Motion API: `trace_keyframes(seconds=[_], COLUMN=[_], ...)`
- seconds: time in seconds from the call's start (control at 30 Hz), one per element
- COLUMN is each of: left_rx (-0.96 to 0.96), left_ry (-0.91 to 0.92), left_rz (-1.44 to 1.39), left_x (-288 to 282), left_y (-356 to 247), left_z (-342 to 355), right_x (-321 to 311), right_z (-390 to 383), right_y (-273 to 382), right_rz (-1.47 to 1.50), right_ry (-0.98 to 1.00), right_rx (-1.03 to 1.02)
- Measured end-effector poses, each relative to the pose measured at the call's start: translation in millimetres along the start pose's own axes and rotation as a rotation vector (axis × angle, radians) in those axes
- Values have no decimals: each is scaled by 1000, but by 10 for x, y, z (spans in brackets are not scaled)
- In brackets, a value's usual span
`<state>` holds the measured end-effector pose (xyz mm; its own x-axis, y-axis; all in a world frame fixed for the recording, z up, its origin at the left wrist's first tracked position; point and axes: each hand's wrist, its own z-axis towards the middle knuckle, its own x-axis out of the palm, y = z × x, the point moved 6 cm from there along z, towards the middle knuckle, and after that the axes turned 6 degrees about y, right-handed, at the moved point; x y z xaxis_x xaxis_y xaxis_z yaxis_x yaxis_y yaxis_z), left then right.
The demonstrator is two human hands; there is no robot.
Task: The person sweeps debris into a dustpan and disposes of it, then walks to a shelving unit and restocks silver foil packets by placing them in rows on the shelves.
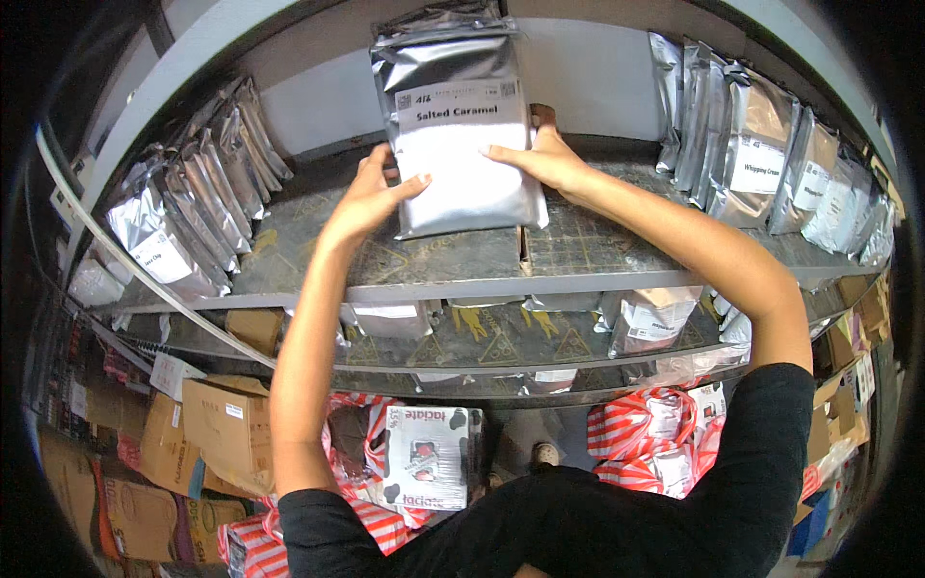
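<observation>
A large silver foil pouch [461, 173] with a white printed label stands upright on the upper shelf [376, 265], gripped between both my hands. My left hand [371, 193] holds its left side, the thumb lying on the front face. On its right side is my right hand [549, 159], thumb across the front and fingers round the edge. The fingers behind the pouch are partly hidden. Part of another dark pouch top [443, 14] shows behind its upper edge.
Silver pouches stand in rows at the left [207, 183] and right [752, 154] of the shelf. More pouches [655, 323] lie on the shelf below. Under it are red-and-white striped bags [641, 429], a white carton [434, 458] and brown cardboard boxes [226, 424].
</observation>
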<state>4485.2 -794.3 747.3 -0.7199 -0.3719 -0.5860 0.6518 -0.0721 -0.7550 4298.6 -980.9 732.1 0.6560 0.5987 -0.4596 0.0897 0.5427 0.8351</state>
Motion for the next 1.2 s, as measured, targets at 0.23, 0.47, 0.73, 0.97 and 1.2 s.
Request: trace_keyframes(seconds=[0.23,0.47,0.73,0.97,1.2], left_rx=[-62,-4,110,298,52], left_ry=[32,-97,-151,-410,-386], left_rz=[-331,-181,-239,164,-118], left_x=[217,401,133,-958,-1877], left_y=[82,-179,-33,196,1104], left_z=[15,68,-239,-570,-512], right_x=[44,85,350,1030,2052], right_z=[-233,-216,-478,-15,913], right_y=[10,49,515,1171,1294], right_rz=[130,167,84,66,-90], right_ry=[-113,85,10,-106,-126], right_rx=[10,112,-160,-607,-465])
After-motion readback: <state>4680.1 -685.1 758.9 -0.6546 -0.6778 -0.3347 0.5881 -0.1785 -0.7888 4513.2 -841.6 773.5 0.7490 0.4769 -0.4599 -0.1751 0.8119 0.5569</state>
